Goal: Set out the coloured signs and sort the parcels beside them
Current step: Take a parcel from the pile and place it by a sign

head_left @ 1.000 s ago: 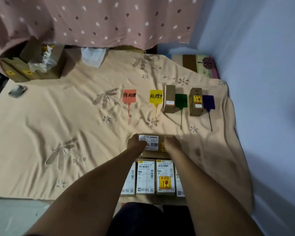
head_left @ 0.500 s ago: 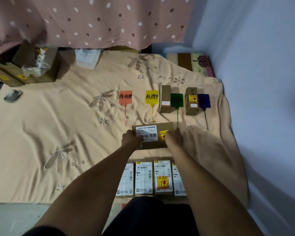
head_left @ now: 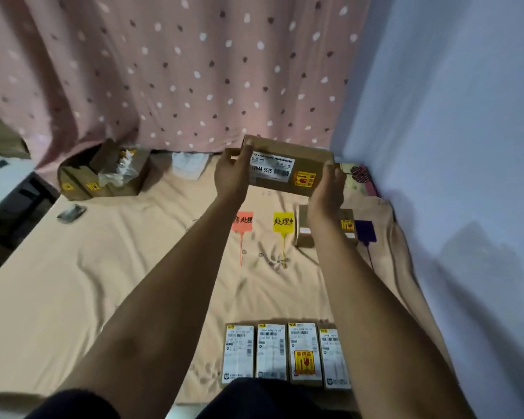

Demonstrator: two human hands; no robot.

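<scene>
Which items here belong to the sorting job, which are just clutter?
Job: held parcel, both hands, red sign, yellow sign, purple sign, queued parcels.
Clutter: open carton, white cloth, dark object.

I have one view only, from the head camera, looking forward and down along both arms. Its wide angle takes in the beige blanket (head_left: 73,297) from the near edge to the dotted curtain (head_left: 164,71) far off, with the wall (head_left: 466,146) close on the right. No second view shares it.
</scene>
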